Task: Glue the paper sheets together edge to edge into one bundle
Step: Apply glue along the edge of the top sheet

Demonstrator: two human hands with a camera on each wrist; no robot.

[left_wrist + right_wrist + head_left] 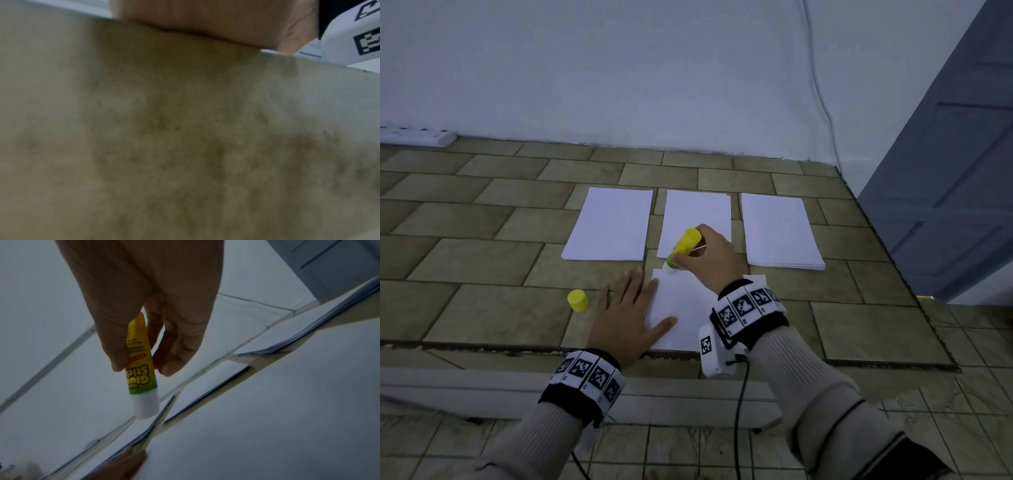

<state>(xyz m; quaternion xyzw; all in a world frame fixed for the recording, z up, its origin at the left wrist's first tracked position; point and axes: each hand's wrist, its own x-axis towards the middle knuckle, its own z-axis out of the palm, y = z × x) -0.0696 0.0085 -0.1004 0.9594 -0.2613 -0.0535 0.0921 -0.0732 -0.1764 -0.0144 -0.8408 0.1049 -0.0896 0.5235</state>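
Observation:
A white paper sheet (683, 308) lies nearest me on the tiled floor. My left hand (628, 313) lies flat, fingers spread, pressing its left edge. My right hand (709, 257) grips a yellow glue stick (684, 247), uncapped, its white tip down at the sheet's far left corner. In the right wrist view the glue stick (141, 369) is pinched between thumb and fingers above the paper (267, 426). Three paper stacks lie beyond: left (611, 224), middle (697, 212), right (779, 231). The yellow cap (578, 300) stands left of my left hand. The left wrist view shows only blurred tile (185, 146).
A white wall (654, 68) runs behind the stacks, a cable (822, 96) hanging down it. A power strip (417, 135) lies at the far left. A blue-grey door (955, 164) stands at the right. A step edge (482, 347) crosses just under my wrists.

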